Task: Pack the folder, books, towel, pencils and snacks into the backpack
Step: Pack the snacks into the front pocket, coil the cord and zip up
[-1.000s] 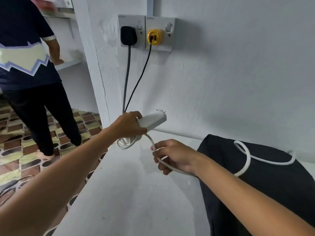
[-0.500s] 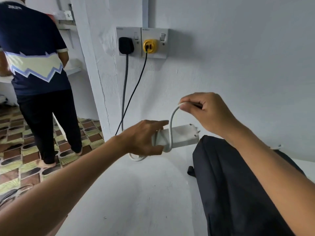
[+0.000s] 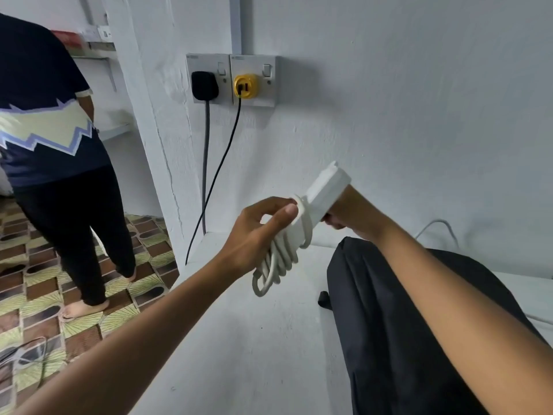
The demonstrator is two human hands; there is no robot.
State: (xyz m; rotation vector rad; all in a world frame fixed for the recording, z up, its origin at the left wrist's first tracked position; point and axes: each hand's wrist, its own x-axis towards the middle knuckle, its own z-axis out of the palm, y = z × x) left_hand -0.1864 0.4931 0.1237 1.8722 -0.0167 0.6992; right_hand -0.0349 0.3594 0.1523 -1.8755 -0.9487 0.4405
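A black backpack (image 3: 398, 324) lies on the white table (image 3: 239, 354) at the right, partly under my right forearm. My left hand (image 3: 257, 235) grips a white charger (image 3: 326, 187) together with the bundle of its white cable (image 3: 278, 262), whose loops hang below my fingers. My right hand (image 3: 350, 214) is behind the charger, its fingers curled at the cable wrapped round the bundle; the fingertips are hidden. No folder, books, towel, pencils or snacks are in view.
Wall sockets hold a black plug (image 3: 205, 85) and a yellow plug (image 3: 245, 85), their cords hanging past the table's left corner. A person (image 3: 57, 163) stands on the patterned floor at the left. A loose piece of white cable (image 3: 437, 229) shows behind the backpack.
My right hand has come down from above the charger to behind it, winding the cable round the bundle. The charger has tilted upward and the loose cable on the backpack is taken up.
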